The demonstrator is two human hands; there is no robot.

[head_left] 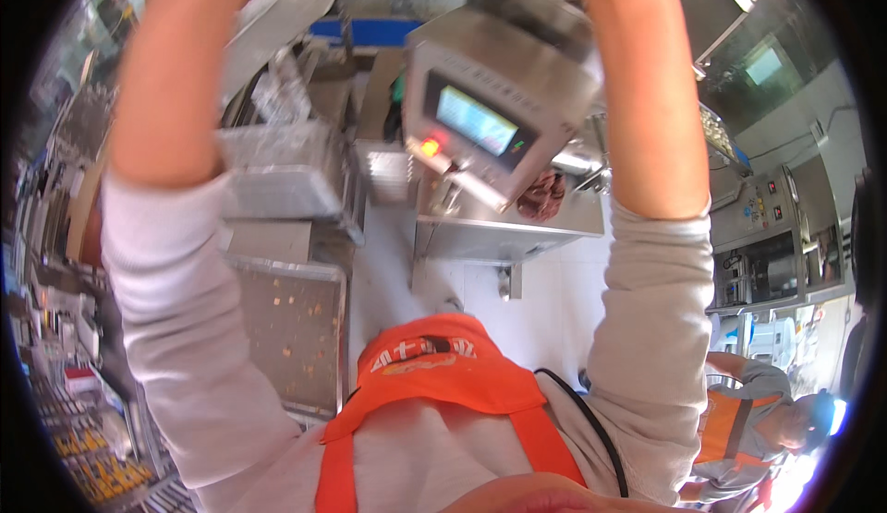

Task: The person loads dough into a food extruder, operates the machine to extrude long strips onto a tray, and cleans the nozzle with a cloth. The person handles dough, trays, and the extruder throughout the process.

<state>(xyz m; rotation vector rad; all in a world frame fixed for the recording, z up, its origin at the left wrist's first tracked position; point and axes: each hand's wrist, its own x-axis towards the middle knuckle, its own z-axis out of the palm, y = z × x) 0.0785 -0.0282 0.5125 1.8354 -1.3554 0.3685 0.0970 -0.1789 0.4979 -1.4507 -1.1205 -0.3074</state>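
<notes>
Both my arms reach up and away, and the frame's top edge cuts them off, so neither hand can be seen. My left forearm point(176, 79) is bare below a pushed-up pale sleeve and passes over the left side. On the right, my other forearm point(651, 88) runs up beside a steel control box point(531, 79). That box carries a lit screen point(476, 120) and a glowing red-orange switch point(430, 147). What my hands hold or touch is hidden.
Below the box stands a steel table point(508, 231) with a crumpled dark-red cloth point(542, 196). To the left are a translucent bin point(277, 190) and a crumb-strewn tray point(291, 337). A co-worker in an orange apron point(721, 425) is at lower right, below a steel machine point(771, 227).
</notes>
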